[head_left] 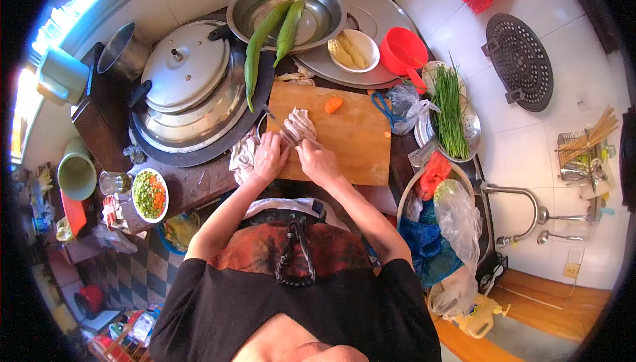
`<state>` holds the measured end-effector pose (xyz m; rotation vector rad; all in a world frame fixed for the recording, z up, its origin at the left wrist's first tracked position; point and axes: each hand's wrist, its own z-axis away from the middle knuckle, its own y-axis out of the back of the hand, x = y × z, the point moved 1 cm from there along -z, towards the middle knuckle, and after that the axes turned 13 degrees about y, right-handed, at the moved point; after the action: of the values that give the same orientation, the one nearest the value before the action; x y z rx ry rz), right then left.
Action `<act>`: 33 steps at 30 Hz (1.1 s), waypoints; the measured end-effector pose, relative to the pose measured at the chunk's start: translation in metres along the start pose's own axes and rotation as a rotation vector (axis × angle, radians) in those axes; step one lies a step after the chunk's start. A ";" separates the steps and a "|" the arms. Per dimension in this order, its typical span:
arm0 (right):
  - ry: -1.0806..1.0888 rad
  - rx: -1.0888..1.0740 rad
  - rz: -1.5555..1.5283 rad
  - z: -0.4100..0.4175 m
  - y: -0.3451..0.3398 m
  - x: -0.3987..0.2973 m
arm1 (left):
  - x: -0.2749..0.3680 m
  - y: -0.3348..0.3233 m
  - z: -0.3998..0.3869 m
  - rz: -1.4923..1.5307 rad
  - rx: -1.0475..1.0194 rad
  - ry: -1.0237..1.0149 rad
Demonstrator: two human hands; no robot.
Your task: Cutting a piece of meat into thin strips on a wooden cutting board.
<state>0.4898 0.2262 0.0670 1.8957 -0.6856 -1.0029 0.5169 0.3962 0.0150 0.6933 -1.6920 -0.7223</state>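
Note:
My right hand grips a knife over the left part of a wooden cutting board. Its blade is seen nearly edge-on and points up and left. Close beside it, at the board's left edge, is my left hand; whether its fingers hold anything is hidden. A crumpled pale cloth lies on the board just beyond the knife. Another whitish cloth is bunched at the left of my left hand. Farther up the board sits a piece of carrot, with a smaller orange bit near the right edge.
Two long green gourds rest in a steel basin, one hanging over its rim. A lidded pot stands left, near a bowl of diced vegetables. Rightward are blue scissors, green chives and a bag-filled sink.

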 end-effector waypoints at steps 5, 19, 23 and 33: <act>-0.168 0.146 0.096 0.014 0.025 0.003 | 0.021 0.032 -0.026 0.000 -0.025 -0.289; -0.280 -0.109 0.029 0.044 0.018 0.010 | 0.019 0.037 -0.034 -0.017 -0.184 -0.278; -0.280 -0.114 0.034 0.041 0.022 0.014 | 0.030 0.036 -0.059 0.011 -0.111 -0.352; -0.197 -0.297 0.035 0.045 0.025 0.016 | -0.003 0.031 -0.045 -0.121 -0.072 -0.334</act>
<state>0.4583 0.1826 0.0691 1.5375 -0.6403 -1.2089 0.5589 0.4129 0.0458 0.6553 -1.9260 -1.0242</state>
